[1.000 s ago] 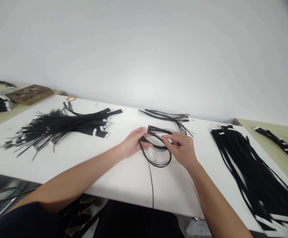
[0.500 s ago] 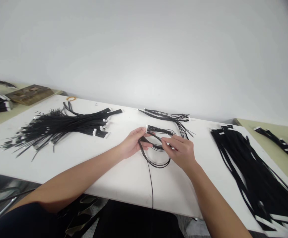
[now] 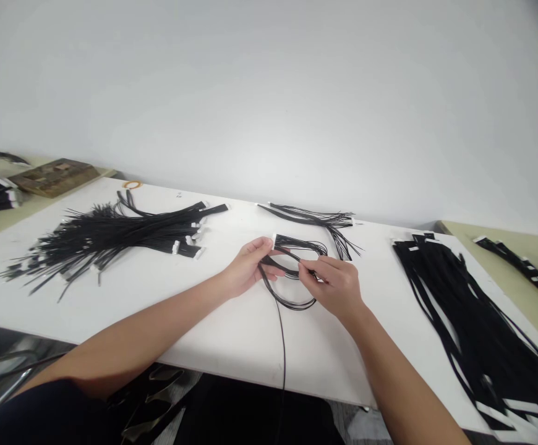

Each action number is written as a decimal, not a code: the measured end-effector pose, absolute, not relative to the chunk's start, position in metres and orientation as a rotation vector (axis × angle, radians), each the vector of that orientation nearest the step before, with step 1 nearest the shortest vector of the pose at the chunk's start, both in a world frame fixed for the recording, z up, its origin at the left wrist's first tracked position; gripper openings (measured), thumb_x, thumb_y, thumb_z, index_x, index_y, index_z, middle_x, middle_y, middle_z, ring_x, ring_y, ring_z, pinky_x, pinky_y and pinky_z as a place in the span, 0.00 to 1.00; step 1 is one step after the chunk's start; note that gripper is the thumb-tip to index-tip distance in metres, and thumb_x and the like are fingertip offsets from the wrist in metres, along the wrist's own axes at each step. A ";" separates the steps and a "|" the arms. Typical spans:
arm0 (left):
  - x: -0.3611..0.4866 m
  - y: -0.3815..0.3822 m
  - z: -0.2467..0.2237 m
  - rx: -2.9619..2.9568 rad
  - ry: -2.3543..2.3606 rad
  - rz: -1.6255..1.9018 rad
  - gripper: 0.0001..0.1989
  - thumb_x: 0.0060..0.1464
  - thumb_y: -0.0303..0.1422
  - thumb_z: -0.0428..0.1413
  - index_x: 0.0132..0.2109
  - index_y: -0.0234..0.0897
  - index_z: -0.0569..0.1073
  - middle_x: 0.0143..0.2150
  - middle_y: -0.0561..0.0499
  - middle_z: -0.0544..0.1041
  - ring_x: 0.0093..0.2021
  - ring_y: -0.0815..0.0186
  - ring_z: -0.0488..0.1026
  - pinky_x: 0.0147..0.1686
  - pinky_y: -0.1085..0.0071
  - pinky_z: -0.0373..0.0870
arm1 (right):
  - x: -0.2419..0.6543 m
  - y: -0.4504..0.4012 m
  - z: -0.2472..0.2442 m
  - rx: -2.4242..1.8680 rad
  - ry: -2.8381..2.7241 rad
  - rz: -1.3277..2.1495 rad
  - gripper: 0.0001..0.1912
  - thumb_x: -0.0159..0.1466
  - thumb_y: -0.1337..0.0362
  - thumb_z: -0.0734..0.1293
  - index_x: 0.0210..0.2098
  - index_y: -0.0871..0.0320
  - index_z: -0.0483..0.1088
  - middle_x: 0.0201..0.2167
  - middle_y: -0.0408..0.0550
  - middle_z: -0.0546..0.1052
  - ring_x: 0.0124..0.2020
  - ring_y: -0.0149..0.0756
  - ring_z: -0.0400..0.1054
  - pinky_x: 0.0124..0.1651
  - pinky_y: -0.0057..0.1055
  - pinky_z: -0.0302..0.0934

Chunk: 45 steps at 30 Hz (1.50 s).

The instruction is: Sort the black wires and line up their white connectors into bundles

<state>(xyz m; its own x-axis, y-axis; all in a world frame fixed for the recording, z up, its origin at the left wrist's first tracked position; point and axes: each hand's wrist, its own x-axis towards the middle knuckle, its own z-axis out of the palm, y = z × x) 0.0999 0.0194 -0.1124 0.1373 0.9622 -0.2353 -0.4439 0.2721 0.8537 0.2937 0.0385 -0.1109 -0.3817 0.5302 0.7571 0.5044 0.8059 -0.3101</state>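
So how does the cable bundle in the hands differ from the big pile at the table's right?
The held bundle curves into loops; the right-side pile lies stretched out. The held bundle is a slim set of wires; the right-side pile is far bulkier. The left hand and right hand grip the held bundle, but not the right-side pile. Both are black with white ends.

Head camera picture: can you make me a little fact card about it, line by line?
Left hand: holds looped black wires near a white connector
Right hand: pinches the same wires
Table: white
Picture left: spread wire pile
Picture right: long black bundles
Back middle: smaller wire bunch
Back left: orange ring
Front edge: one thin wire hanging over
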 end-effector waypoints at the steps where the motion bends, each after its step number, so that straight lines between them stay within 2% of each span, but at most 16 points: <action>1: 0.100 0.019 -0.113 0.710 0.918 1.150 0.14 0.52 0.42 0.56 0.38 0.36 0.65 0.46 0.46 0.75 0.25 0.65 0.77 0.18 0.75 0.70 | 0.293 0.038 -0.111 -0.769 -2.052 0.040 0.08 0.58 0.69 0.64 0.23 0.56 0.71 0.14 0.39 0.61 0.17 0.24 0.49 0.20 0.26 0.47; 18: 0.099 0.018 -0.112 0.724 0.890 1.114 0.15 0.49 0.41 0.59 0.34 0.36 0.63 0.43 0.48 0.76 0.25 0.64 0.77 0.20 0.75 0.70 | 0.292 0.040 -0.106 -0.950 -2.044 0.114 0.08 0.60 0.67 0.62 0.27 0.57 0.72 0.19 0.42 0.66 0.18 0.25 0.53 0.21 0.25 0.49; 24: 0.099 0.018 -0.113 0.718 0.872 1.082 0.14 0.49 0.39 0.60 0.33 0.36 0.65 0.39 0.50 0.76 0.26 0.64 0.77 0.21 0.75 0.70 | 0.291 0.039 -0.103 -0.940 -1.961 0.415 0.08 0.61 0.62 0.64 0.30 0.57 0.73 0.22 0.43 0.68 0.20 0.25 0.57 0.23 0.25 0.54; 30: 0.099 0.018 -0.116 0.707 0.857 1.057 0.14 0.48 0.39 0.60 0.34 0.36 0.65 0.33 0.51 0.75 0.25 0.64 0.77 0.21 0.75 0.70 | 0.290 0.040 -0.102 -1.037 -1.761 0.769 0.08 0.55 0.59 0.68 0.25 0.57 0.74 0.20 0.43 0.68 0.19 0.27 0.57 0.20 0.26 0.53; 34: 0.099 0.017 -0.116 0.719 0.859 1.046 0.13 0.48 0.38 0.60 0.34 0.36 0.66 0.33 0.50 0.76 0.25 0.65 0.76 0.22 0.76 0.69 | 0.289 0.039 -0.103 -1.099 -1.687 0.858 0.09 0.52 0.58 0.70 0.23 0.58 0.73 0.17 0.43 0.67 0.18 0.26 0.55 0.19 0.26 0.50; 40: 0.101 0.016 -0.116 0.772 0.881 1.029 0.13 0.50 0.40 0.58 0.34 0.34 0.67 0.32 0.49 0.77 0.24 0.65 0.76 0.22 0.75 0.69 | 0.290 0.038 -0.099 -1.192 -1.649 1.016 0.11 0.50 0.58 0.71 0.20 0.60 0.72 0.12 0.40 0.60 0.16 0.25 0.49 0.17 0.25 0.45; 45: 0.101 0.016 -0.118 0.805 0.894 1.033 0.14 0.49 0.41 0.59 0.34 0.34 0.67 0.30 0.50 0.76 0.24 0.65 0.76 0.21 0.75 0.68 | 0.291 0.038 -0.096 -1.205 -1.649 1.070 0.10 0.50 0.59 0.71 0.20 0.60 0.73 0.13 0.41 0.62 0.17 0.25 0.50 0.18 0.25 0.46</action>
<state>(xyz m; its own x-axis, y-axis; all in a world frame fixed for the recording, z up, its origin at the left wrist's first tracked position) 0.1014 0.0164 -0.1175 0.2468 0.9419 -0.2278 -0.3611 0.3075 0.8804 0.2909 0.0378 -0.0964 -0.2144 0.9687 0.1255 0.2799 0.1840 -0.9423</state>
